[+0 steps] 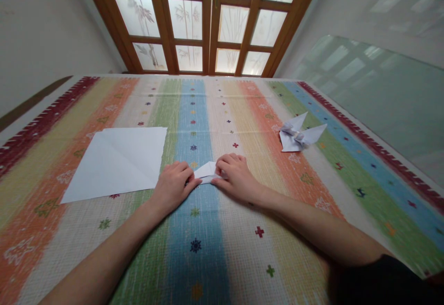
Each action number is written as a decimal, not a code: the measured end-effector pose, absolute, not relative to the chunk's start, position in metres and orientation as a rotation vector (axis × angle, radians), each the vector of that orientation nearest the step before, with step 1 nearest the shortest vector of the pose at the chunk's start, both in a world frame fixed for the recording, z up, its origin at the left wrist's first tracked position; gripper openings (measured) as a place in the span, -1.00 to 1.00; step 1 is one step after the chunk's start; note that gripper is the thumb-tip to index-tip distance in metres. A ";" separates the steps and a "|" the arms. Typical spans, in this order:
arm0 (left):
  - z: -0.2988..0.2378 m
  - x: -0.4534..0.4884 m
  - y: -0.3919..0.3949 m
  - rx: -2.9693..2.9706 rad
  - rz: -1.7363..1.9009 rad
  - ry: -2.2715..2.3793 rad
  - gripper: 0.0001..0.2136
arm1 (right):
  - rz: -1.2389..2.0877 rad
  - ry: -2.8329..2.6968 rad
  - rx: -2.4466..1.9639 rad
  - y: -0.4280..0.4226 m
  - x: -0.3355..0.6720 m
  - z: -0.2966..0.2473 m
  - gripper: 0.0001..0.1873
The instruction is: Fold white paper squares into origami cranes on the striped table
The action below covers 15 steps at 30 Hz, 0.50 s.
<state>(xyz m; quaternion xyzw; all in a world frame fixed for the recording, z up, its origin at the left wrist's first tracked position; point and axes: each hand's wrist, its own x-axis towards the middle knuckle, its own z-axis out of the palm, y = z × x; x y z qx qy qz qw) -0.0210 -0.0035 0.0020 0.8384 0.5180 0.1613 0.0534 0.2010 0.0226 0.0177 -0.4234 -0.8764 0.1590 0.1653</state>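
The left hand [176, 180] and right hand [233, 172] pinched the folded paper [207, 170] by its ends, partly hiding it, above the striped tablecloth [243, 259]. A white sheet [118, 159] lay just beside the left; winged paper figures [294, 137] sat farther right.

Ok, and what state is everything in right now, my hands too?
Left hand: curled, pinching the small paper
Right hand: curled, gripping its other end
Small paper: folded, between both hands
Big sheet: unfolded, lying flat, faintly creased
Paper shape: folded, pointed, out of hand
Tablecloth: spread out
Doors: look shut
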 end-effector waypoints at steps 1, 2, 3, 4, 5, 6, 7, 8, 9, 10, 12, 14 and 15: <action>0.001 -0.021 -0.003 2.548 0.496 1.571 -0.70 | 0.492 -2.475 -1.205 0.022 0.201 0.018 -0.77; 0.001 -0.021 -0.003 2.547 0.501 1.570 -0.70 | 0.521 -2.454 -1.211 0.021 0.200 0.017 -0.78; 0.000 -0.021 -0.003 2.545 0.507 1.572 -0.70 | 0.537 -2.438 -1.222 0.020 0.199 0.017 -0.79; 0.000 -0.021 -0.003 2.542 0.514 1.575 -0.70 | 0.535 -2.430 -1.239 0.020 0.198 0.017 -0.78; 0.000 -0.021 -0.003 2.539 0.520 1.580 -0.70 | 0.519 -2.433 -1.258 0.019 0.197 0.018 -0.78; 0.000 -0.021 -0.003 2.536 0.528 1.587 -0.70 | 0.492 -2.443 -1.277 0.019 0.195 0.018 -0.78; 0.000 -0.021 -0.003 2.534 0.538 1.598 -0.69 | 0.458 -2.460 -1.293 0.020 0.194 0.018 -0.78; 0.000 -0.020 -0.003 2.533 0.548 1.608 -0.68 | 0.427 -2.476 -1.305 0.020 0.193 0.018 -0.78; 0.000 -0.020 -0.003 2.533 0.555 1.616 -0.67 | 0.402 -2.487 -1.311 0.020 0.192 0.018 -0.78; 0.000 -0.020 -0.003 2.533 0.560 1.623 -0.66 | 0.382 -2.490 -1.311 0.020 0.192 0.018 -0.78; 0.000 -0.020 -0.003 2.531 0.563 1.637 -0.65 | 0.362 -2.481 -1.303 0.021 0.191 0.018 -0.77; 0.001 -0.020 -0.003 2.524 0.551 1.660 -0.64 | 0.360 -2.475 -1.314 0.021 0.191 0.018 -0.76; 0.001 -0.020 -0.003 2.516 0.539 1.674 -0.64 | 0.361 -2.481 -1.328 0.022 0.191 0.018 -0.76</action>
